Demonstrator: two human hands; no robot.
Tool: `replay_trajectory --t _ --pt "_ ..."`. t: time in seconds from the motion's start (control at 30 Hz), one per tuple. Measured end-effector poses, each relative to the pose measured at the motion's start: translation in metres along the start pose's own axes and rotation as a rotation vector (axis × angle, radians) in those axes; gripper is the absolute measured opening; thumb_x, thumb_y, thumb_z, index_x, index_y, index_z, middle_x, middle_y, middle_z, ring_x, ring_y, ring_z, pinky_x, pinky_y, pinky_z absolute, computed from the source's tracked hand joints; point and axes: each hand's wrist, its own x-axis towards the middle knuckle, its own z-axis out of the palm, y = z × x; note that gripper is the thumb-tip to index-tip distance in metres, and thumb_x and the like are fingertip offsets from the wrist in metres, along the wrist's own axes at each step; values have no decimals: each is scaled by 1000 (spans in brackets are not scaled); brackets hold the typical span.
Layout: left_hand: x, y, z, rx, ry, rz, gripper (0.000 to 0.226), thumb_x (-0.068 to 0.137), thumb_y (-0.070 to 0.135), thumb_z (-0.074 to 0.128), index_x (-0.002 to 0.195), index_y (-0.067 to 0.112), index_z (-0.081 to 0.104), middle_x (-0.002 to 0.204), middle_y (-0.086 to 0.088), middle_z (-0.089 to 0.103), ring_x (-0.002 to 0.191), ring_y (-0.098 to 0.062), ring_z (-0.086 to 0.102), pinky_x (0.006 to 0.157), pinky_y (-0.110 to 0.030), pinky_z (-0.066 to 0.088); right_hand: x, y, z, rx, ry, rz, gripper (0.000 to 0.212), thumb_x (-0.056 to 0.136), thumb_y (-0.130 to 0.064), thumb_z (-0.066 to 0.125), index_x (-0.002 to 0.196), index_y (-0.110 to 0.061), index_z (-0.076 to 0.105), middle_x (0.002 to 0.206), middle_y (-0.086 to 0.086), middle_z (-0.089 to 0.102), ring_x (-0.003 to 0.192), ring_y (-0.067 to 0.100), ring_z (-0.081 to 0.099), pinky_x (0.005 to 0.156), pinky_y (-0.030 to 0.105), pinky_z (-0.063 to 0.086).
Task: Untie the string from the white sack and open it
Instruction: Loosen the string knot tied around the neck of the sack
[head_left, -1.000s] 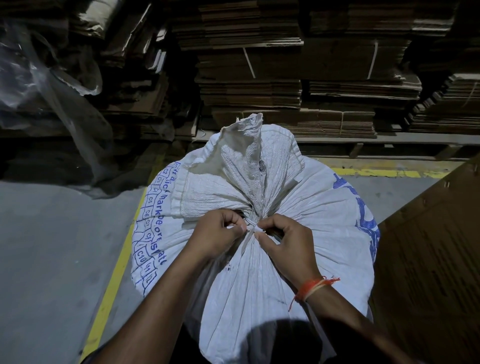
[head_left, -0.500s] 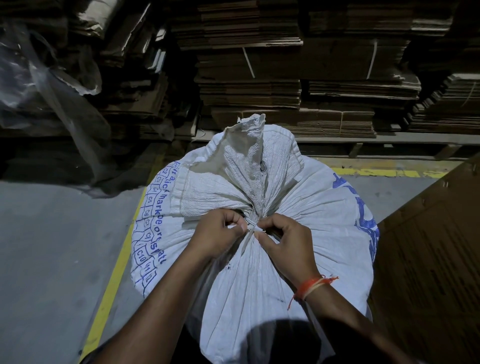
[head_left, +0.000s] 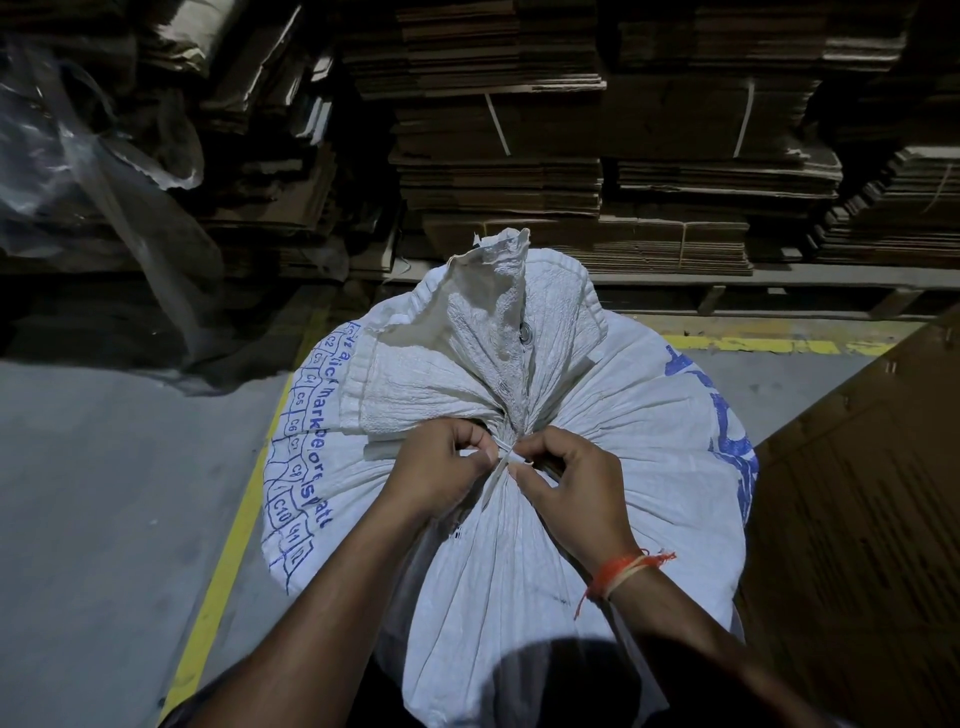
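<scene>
White woven plastic makes up the sack (head_left: 597, 441), which stands upright on the grey concrete floor (head_left: 104, 493) and fills the middle of the view. Blue lettering and a grid of numbered boxes are printed down its left side, and more blue print is seen on its right side. Its mouth is gathered into a tight neck, and the loose fabric above the neck is flopped away from the person. A thin white string (head_left: 505, 457) is wound round that neck, and one end of it hangs down the near face of the sack.

The string is pinched at the knot from both sides. The left hand (head_left: 441, 467) is curled, its thumb and forefinger closed on the string just left of the neck. The right hand (head_left: 571, 478) is curled likewise, its thumb and forefinger clamped on the string just right of the neck, so that the two sets of fingertips nearly touch. An orange thread bracelet (head_left: 618, 569) is worn on the right wrist.

A yellow painted line (head_left: 228, 561) is seen on the floor to the left of the sack. Stacks of flattened cardboard (head_left: 597, 171) are piled behind it, and a brown cardboard sheet (head_left: 857, 493) is seen at its right.
</scene>
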Motion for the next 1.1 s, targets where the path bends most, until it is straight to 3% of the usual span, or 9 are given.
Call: replay_trajectory --t 0.1,0.2,0.33,0.5,0.63,0.77,1.1 --pt "0 -1 0 13 2 5 11 79 22 69 69 25 73 68 7 72 68 -9 62 75 -31 53 0 -1 0 -2 2 -1 12 79 -6 84 82 -15 77 79 -7 76 80 6 72 74 8 53" --pt "-1 0 0 7 14 -2 13 76 30 66 74 21 75 73 -4 77 66 -12 63 73 -38 58 0 -1 -1 -3 3 0 12 79 -8 85 81 -17 77 78 -8 76 78 6 72 73 10 53" --pt "-2 -3 -3 76 30 -5 12 86 21 76 74 25 76 67 12 72 67 -6 62 75 -31 53 0 -1 -1 2 -10 6 12 78 -10 85 82 -18 77 78 -7 76 78 7 72 77 24 59" --pt "-4 -2 -8 110 75 -60 18 86 21 79 69 26 75 61 12 69 55 6 55 67 -23 45 0 0 -1 7 -12 16 12 78 -11 86 83 -18 78 78 -8 77 78 6 73 79 24 60" --pt "-4 1 -9 103 52 -50 24 88 17 76 67 27 72 66 8 71 65 -6 60 72 -25 47 0 0 -1 2 -13 8 12 78 -10 85 83 -18 78 79 -9 77 79 5 73 78 20 59" --pt "-5 2 -8 105 40 -20 22 89 14 74 69 25 72 70 6 73 68 -5 62 73 -23 48 0 1 -1 -6 -10 8 13 78 -9 85 83 -19 77 79 -10 76 79 5 72 78 20 59" --pt "-4 2 -6 19 18 -12 12 72 34 66 70 24 74 73 2 76 68 -10 63 83 -42 59 0 2 -1 1 -9 10 12 79 -11 85 83 -18 77 79 -9 76 79 6 72 79 23 60"
